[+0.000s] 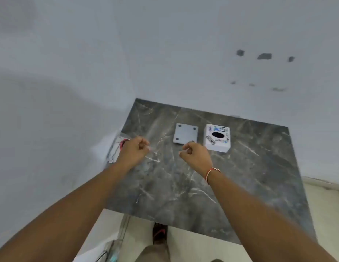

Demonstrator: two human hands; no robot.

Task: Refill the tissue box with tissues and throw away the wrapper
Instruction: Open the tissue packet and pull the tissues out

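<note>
A white cube tissue box [218,138] with a dark oval opening on top stands on the dark marble table [183,186], far right of centre. Beside it on the left lies a flat white square panel [185,136] with a dark dot at each of its corners. My left hand [133,152] and my right hand [196,156] hover above the table in front of these, both with fingers closed. A thin clear wrapper [152,149], hard to make out, shows at my left fingertips and seems stretched between the two hands.
A white and red packet [117,148] lies at the table's left edge, partly behind my left wrist. Grey walls meet at the corner behind the table. My foot [160,233] and cables [108,252] are on the pale floor below the table's front edge.
</note>
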